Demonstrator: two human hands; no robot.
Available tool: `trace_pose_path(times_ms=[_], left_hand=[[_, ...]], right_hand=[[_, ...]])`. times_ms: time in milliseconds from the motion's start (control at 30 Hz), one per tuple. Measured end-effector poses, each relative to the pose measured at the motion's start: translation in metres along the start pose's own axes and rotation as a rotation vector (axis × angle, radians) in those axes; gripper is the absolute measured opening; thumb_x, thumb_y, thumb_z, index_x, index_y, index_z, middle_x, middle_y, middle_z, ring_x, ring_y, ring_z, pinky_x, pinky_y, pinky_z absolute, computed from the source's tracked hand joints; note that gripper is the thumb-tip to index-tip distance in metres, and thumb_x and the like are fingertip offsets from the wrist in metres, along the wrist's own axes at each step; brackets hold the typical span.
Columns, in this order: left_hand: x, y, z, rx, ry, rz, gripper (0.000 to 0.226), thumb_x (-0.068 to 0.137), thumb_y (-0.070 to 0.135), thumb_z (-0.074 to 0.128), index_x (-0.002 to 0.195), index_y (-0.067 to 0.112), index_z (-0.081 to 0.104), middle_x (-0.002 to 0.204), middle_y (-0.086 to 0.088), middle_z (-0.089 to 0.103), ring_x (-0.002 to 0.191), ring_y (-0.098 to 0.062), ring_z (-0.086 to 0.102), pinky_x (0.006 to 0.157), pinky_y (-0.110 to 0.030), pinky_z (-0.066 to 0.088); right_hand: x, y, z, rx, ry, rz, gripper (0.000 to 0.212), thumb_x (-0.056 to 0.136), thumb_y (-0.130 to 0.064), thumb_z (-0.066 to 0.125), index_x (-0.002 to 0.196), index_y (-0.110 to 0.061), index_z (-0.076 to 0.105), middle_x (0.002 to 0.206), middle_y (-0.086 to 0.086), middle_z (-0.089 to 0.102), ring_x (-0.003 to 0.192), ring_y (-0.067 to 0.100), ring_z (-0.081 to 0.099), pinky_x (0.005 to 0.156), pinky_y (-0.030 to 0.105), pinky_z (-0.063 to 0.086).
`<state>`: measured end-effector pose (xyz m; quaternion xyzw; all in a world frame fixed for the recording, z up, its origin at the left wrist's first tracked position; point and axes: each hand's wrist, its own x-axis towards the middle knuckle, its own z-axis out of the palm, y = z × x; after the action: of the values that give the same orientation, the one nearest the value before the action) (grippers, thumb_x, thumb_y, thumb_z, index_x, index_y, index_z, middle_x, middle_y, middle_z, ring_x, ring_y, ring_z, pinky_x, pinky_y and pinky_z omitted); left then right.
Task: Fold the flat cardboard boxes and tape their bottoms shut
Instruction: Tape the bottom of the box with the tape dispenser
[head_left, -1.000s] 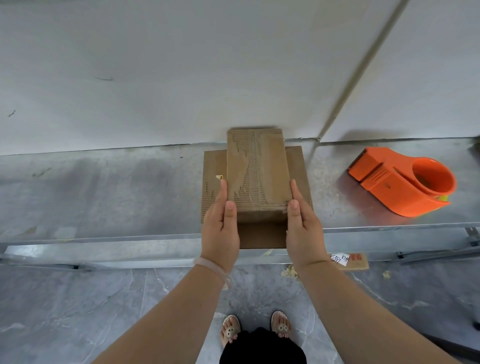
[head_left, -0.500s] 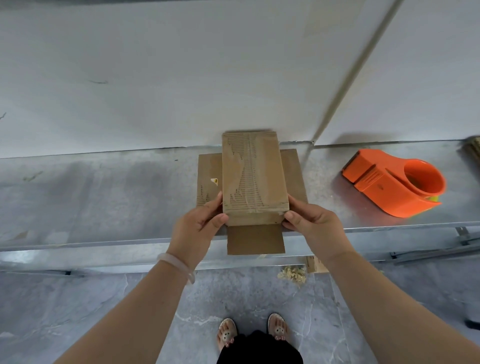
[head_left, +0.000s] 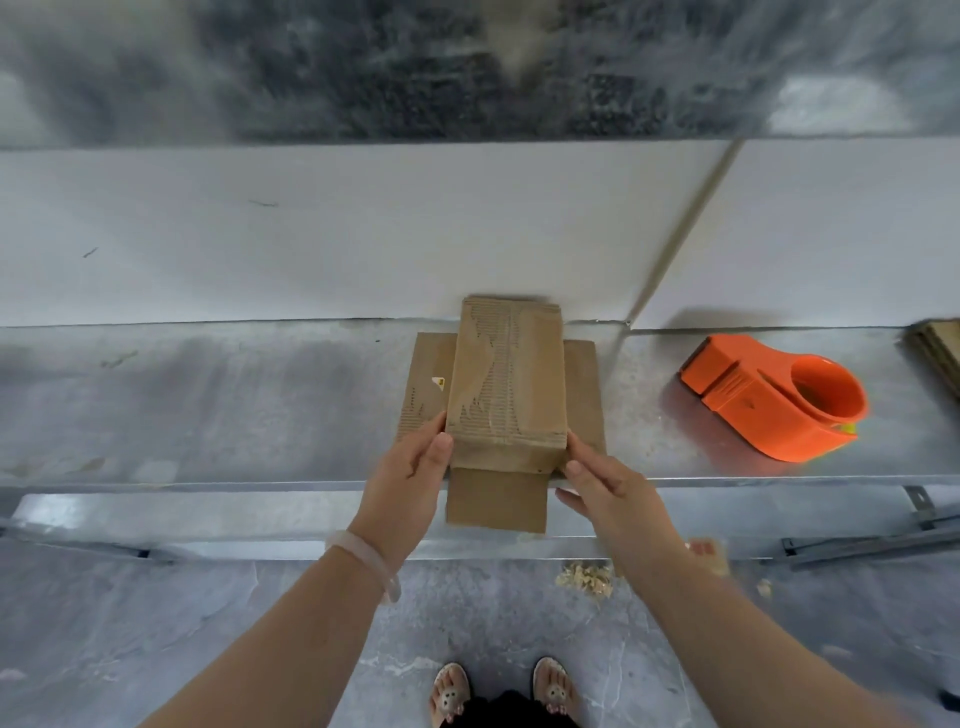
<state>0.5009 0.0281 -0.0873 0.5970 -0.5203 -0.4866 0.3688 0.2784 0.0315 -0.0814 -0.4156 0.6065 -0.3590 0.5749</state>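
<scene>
Head view shows the cardboard box (head_left: 506, 384) standing on the grey bench (head_left: 208, 405) against the wall, one flap (head_left: 497, 500) overhanging the near edge. The left hand (head_left: 410, 483) and right hand (head_left: 605, 491) touch its near corners, fingers fairly straight, clasping nothing. An orange tape dispenser (head_left: 769, 400) lies to the right.

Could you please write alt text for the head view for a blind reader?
A left hand and right hand touch the near corners of a folded brown cardboard box on a grey metal bench; an orange plastic tape dispenser lies to its right.
</scene>
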Motion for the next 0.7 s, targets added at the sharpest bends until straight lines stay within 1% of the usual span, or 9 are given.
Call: trace_pose_path(times_ms=[100, 200, 333, 433, 500, 533, 600, 633, 700], left_hand=[[-0.009, 0.014, 0.003, 0.091, 0.095, 0.009, 0.024, 0.099, 0.035, 0.048, 0.120, 0.038, 0.059, 0.103, 0.036, 0.066, 0.100, 0.011, 0.061, 0.082, -0.009, 0.048], [-0.013, 0.013, 0.006, 0.164, 0.153, -0.013, 0.026, 0.100, 0.031, 0.051, 0.123, 0.039, 0.060, 0.097, 0.031, 0.067, 0.088, 0.009, 0.063, 0.068, -0.005, 0.045], [-0.017, 0.009, 0.010, 0.185, 0.179, -0.084, 0.033, 0.098, 0.027, 0.056, 0.130, 0.032, 0.060, 0.106, 0.032, 0.062, 0.102, 0.005, 0.061, 0.079, -0.004, 0.046], [-0.015, 0.020, 0.006, 0.160, 0.173, -0.111, 0.022, 0.096, 0.026, 0.058, 0.108, 0.043, 0.065, 0.091, 0.033, 0.066, 0.092, 0.009, 0.062, 0.071, -0.001, 0.044], [-0.007, 0.033, 0.005, 0.169, 0.173, -0.110, 0.016, 0.095, 0.029, 0.059, 0.097, 0.045, 0.059, 0.089, 0.025, 0.067, 0.089, 0.003, 0.063, 0.068, -0.004, 0.044], [-0.003, 0.039, 0.006, 0.214, 0.171, -0.102, 0.014, 0.093, 0.035, 0.059, 0.106, 0.042, 0.059, 0.101, 0.021, 0.064, 0.097, 0.001, 0.060, 0.075, -0.007, 0.045], [0.008, 0.048, 0.010, 0.399, 0.153, -0.073, 0.057, 0.088, 0.053, 0.055, 0.139, 0.031, 0.043, 0.133, 0.008, 0.049, 0.125, -0.012, 0.046, 0.102, -0.028, 0.042], [0.014, 0.053, 0.016, 0.491, 0.143, -0.073, 0.073, 0.086, 0.059, 0.053, 0.148, 0.029, 0.030, 0.147, 0.000, 0.037, 0.137, -0.021, 0.034, 0.113, -0.040, 0.033], [0.025, 0.068, 0.032, 0.673, 0.106, -0.089, 0.089, 0.087, 0.066, 0.048, 0.155, 0.026, 0.008, 0.162, -0.004, 0.008, 0.149, -0.029, 0.007, 0.122, -0.045, 0.013]], right_hand=[[-0.008, 0.002, 0.008, -0.120, 0.006, -0.004, 0.042, 0.099, -0.014, 0.052, 0.123, -0.047, 0.061, 0.107, -0.030, 0.068, 0.104, -0.001, 0.065, 0.100, 0.034, 0.052], [-0.011, 0.001, 0.008, -0.213, 0.006, 0.010, 0.047, 0.096, -0.023, 0.051, 0.107, -0.069, 0.059, 0.102, -0.038, 0.066, 0.109, 0.005, 0.064, 0.103, 0.041, 0.049], [-0.020, -0.003, 0.005, -0.228, -0.005, -0.012, 0.052, 0.098, -0.018, 0.049, 0.103, -0.069, 0.060, 0.099, -0.039, 0.066, 0.106, 0.001, 0.063, 0.103, 0.038, 0.049], [-0.022, -0.020, -0.001, -0.340, -0.026, -0.033, 0.056, 0.100, -0.019, 0.047, 0.089, -0.071, 0.063, 0.088, -0.032, 0.068, 0.101, 0.008, 0.064, 0.099, 0.037, 0.051], [-0.013, -0.033, -0.006, -0.413, -0.004, -0.080, 0.041, 0.100, -0.018, 0.046, 0.093, -0.051, 0.070, 0.087, -0.020, 0.070, 0.096, 0.005, 0.064, 0.095, 0.033, 0.050], [-0.007, -0.040, -0.009, -0.451, 0.016, -0.114, 0.036, 0.101, -0.018, 0.046, 0.102, -0.045, 0.069, 0.095, -0.020, 0.069, 0.097, -0.001, 0.061, 0.094, 0.027, 0.048], [0.012, -0.051, -0.013, -0.574, 0.031, -0.176, 0.038, 0.101, -0.019, 0.044, 0.135, -0.030, 0.056, 0.125, -0.013, 0.061, 0.113, 0.000, 0.054, 0.098, 0.020, 0.037], [0.023, -0.056, -0.014, -0.644, 0.023, -0.218, 0.042, 0.101, -0.019, 0.043, 0.142, -0.027, 0.049, 0.137, -0.008, 0.055, 0.125, 0.005, 0.049, 0.104, 0.021, 0.034], [0.046, -0.068, -0.013, -0.753, -0.003, -0.300, 0.048, 0.100, -0.017, 0.040, 0.146, -0.027, 0.043, 0.149, -0.005, 0.045, 0.137, 0.010, 0.038, 0.114, 0.027, 0.029]])
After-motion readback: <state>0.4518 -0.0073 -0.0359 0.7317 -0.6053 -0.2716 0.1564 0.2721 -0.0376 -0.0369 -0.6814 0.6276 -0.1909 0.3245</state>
